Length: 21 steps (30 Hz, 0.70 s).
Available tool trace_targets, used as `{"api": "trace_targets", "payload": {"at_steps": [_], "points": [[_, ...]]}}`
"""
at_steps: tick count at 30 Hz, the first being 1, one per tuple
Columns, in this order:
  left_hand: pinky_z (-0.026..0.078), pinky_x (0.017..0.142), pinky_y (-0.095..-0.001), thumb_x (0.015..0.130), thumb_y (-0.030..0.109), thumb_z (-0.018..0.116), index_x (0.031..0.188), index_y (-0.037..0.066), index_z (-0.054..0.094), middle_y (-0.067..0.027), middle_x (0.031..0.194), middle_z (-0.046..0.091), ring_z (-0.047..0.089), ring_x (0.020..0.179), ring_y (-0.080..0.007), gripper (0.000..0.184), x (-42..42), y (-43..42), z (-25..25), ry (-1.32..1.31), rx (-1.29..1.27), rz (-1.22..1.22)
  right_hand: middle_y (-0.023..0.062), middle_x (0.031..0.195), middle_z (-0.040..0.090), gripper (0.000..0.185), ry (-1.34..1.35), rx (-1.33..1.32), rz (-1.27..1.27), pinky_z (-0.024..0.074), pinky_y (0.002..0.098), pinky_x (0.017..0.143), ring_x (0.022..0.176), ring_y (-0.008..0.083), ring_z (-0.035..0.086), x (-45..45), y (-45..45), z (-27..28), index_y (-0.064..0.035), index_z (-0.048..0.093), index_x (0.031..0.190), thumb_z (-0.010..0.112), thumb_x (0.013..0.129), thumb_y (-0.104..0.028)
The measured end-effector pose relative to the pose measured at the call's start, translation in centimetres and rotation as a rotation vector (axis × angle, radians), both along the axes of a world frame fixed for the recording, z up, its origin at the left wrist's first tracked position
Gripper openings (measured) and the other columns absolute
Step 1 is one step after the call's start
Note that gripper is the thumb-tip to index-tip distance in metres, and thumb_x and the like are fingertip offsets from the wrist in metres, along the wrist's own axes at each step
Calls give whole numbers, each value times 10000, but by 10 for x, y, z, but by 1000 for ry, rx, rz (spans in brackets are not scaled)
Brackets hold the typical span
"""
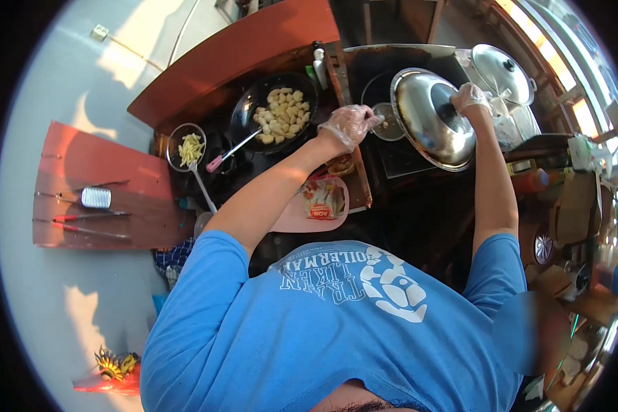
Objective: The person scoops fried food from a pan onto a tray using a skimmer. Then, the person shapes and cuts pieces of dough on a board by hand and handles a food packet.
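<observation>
My right hand (470, 99), in a clear plastic glove, grips the dark knob of a domed steel lid (426, 103). The lid is tilted over the right side of the stove, and what lies under it is mostly hidden. My left hand (350, 127), gloved too, has its fingers pinched together at the edge of a small round see-through dish or strainer (390, 129) with a few bits in it. Whether the fingers hold its rim or something small, I cannot make out. Left of that hand sits a black wok (242, 113) of pale chunks, a pink-handled turner (233, 152) resting in it.
A strainer bowl (174, 161) of pale strips stands left of the wok. A pink board (288, 221) carries a red food packet (321, 209). Another lidded pot (494, 62) stands back right. A wooden divider (364, 182) separates the two cooking areas. Tools hang at left.
</observation>
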<state>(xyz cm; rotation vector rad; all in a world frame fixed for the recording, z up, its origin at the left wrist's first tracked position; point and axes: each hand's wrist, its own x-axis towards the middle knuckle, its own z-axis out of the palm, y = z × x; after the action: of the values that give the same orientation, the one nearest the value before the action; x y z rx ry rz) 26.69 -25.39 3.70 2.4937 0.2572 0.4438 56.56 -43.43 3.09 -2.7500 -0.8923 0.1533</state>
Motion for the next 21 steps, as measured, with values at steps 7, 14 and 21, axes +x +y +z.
{"api": "trace_targets", "payload": {"at_steps": [7,14,21], "points": [[502,772,-461,957,408,552,912,13,656,-216,827,664,648,836,-393,411,-21,18,9,14,9,46,279,956,671,360,-114,-79,109,512,446,880,965,397,661,25,22,-29,50,717,890,574,736,-242],[501,678,-368,968,390,572,906,-12,657,-161,756,669,657,709,-253,415,-77,40,46,-142,-170,159,253,798,683,338,-179,-184,241,525,436,846,841,366,694,91,38,-77,37,728,805,563,718,-245],[500,632,-348,965,383,586,888,-5,651,-118,687,667,646,643,-209,400,-100,64,75,-168,-149,242,216,793,699,328,-24,-106,-12,534,454,828,839,352,706,18,52,-7,16,729,822,579,754,-267]]}}
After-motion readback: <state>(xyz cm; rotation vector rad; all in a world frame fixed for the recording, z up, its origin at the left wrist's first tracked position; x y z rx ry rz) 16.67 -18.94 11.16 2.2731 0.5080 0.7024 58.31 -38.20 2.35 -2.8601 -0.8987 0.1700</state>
